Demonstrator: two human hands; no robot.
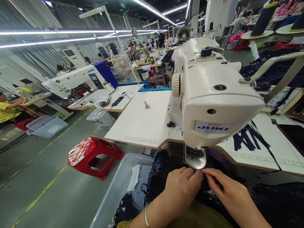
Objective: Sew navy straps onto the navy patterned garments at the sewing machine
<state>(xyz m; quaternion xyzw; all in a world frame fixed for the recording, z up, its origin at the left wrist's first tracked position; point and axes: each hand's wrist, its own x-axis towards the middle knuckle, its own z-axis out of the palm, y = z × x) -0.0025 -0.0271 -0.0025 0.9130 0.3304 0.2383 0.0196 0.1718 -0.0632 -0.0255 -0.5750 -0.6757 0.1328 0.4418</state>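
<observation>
Directly ahead stands a white JUKI sewing machine (213, 101), its head facing me. Both hands meet just below its round metal plate (196, 160). My left hand (182, 186), with a bangle at the wrist, has its fingers curled closed at the plate's lower edge. Thumb and fingers of my right hand (220, 183) pinch close beside the left fingertips. What the fingertips hold is too small and hidden to name, though dark navy lace fabric (162, 167) hangs around and beneath them. More dark fabric (280, 202) lies at the lower right.
A clear plastic bin (106, 196) with dark lace pieces sits at lower left. Beyond it is a red stool (95, 156). Navy strips (249, 137) lie on the right tabletop; a small grey metal piece (146, 104) rests on the white left tabletop. A person in yellow sits far left.
</observation>
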